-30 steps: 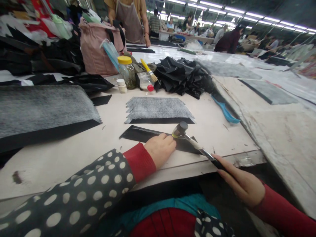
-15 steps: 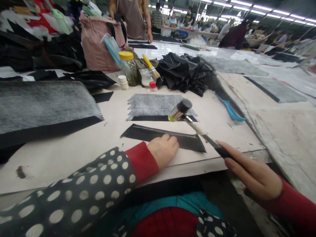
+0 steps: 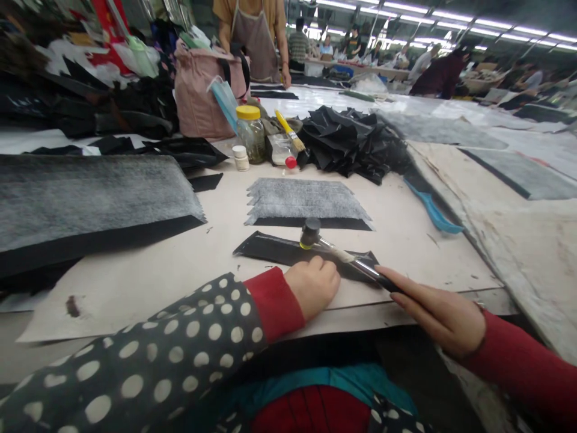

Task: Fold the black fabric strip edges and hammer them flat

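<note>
Black strip [image 3: 270, 247], mid-frame: hammer [image 3: 346, 257] is sitting lower than before, right hand [image 3: 444, 316] gripping it; left hand [image 3: 314, 287] is resting against strip, fingertips hidden, can't tell grasp.

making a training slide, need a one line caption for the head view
Left hand on a black strip, right hand holding a hammer over it.

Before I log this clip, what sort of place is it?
Probably a factory workshop: a hammer in the right hand, a pile of black pieces, and rows of ceiling lights.
</note>
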Tool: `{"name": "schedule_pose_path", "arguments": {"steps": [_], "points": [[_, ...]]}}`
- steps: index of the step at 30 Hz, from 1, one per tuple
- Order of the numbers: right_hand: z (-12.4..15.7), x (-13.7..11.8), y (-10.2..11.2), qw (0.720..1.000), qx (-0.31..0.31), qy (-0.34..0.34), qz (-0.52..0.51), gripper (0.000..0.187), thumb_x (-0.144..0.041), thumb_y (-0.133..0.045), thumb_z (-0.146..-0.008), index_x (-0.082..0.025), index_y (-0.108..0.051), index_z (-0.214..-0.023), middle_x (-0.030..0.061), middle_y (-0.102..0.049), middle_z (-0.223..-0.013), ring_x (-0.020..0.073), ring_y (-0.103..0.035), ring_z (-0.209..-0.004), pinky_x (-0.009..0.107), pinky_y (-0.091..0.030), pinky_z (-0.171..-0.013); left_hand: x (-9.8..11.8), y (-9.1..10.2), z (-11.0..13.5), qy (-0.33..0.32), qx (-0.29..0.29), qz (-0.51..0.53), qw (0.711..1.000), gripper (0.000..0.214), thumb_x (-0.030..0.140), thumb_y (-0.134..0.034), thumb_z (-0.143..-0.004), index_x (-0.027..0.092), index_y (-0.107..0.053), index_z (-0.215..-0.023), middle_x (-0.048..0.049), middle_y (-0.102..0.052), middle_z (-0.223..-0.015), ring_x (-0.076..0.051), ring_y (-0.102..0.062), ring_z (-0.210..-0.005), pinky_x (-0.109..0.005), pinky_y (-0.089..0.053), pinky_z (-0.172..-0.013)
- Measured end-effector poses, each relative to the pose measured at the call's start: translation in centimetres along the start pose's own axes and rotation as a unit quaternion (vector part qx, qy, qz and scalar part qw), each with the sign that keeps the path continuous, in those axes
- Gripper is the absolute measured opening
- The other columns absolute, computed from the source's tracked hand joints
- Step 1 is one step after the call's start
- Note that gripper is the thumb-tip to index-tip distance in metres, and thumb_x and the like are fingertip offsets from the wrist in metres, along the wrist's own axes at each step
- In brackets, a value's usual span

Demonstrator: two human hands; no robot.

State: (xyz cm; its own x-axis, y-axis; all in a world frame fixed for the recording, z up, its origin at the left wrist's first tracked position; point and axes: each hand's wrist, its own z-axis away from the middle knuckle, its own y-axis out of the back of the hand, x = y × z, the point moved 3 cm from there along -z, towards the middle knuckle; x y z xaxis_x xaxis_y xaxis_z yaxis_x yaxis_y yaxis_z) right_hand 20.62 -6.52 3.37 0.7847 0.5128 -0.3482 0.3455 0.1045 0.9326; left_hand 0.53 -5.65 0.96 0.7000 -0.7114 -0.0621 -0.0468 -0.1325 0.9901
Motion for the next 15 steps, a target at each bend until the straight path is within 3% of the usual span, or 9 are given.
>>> {"name": "schedule_pose_path", "arguments": {"steps": [4, 8, 13, 15], "points": [[-1.1, -0.5, 0.6, 0.999, 0.04, 0.032, -0.009, 0.044, -0.033, -0.033, -0.087, -0.025, -0.039, -0.13, 0.0018, -0.054, -0.12, 0.0189, -0.056, -0.103, 0.031, -0.049, -0.085, 0.0, 0.1, 0.0, 0.002, 0.007, 0.002, 1.0, 0.028, 0.009, -0.026, -0.086, 0.01, -0.054, -0.089, -0.0094, -0.053, -0.082, -0.023, -0.051, -0.074, -0.031, -0.044, -0.048], [-2.1, -0.7, 0.2, 0.999, -0.022, 0.023, -0.009, 0.042, -0.035, -0.032, -0.087, -0.024, -0.044, -0.126, 0.0036, -0.062, -0.107, 0.0204, -0.062, -0.09, 0.032, -0.053, -0.076, 0.1, 0.1, 0.0, -0.002, 0.013, 0.005, 1.0, 0.029, 0.01, -0.024, -0.087, 0.011, -0.053, -0.087, -0.0095, -0.052, -0.081, -0.022, -0.051, -0.074, -0.03, -0.044, -0.048], [-4.0, -1.8, 1.1, 0.999, -0.001, 0.038, -0.027, 0.044, -0.036, -0.031, -0.087, -0.023, -0.042, -0.128, 0.0044, -0.061, -0.11, 0.0202, -0.06, -0.094, 0.033, -0.05, -0.08, 0.1, -0.1, -0.1, 0.0, 0.013, 0.005, 1.0, 0.029, 0.011, -0.024, -0.087, 0.01, -0.053, -0.088, -0.0098, -0.052, -0.082, -0.022, -0.05, -0.073, -0.029, -0.043, -0.047], [-5.0, -2.4, 1.0, 0.998, -0.04, 0.037, -0.02, 0.044, -0.034, -0.03, -0.087, -0.02, -0.044, -0.126, 0.0062, -0.065, -0.099, 0.0201, -0.063, -0.083, 0.033, -0.052, -0.074, 0.2, -0.1, -0.1, 0.001, 0.032, 0.003, 0.999, 0.03, 0.011, -0.023, -0.087, 0.011, -0.053, -0.086, -0.0091, -0.051, -0.08, -0.022, -0.05, -0.073, -0.029, -0.042, -0.046]]}}
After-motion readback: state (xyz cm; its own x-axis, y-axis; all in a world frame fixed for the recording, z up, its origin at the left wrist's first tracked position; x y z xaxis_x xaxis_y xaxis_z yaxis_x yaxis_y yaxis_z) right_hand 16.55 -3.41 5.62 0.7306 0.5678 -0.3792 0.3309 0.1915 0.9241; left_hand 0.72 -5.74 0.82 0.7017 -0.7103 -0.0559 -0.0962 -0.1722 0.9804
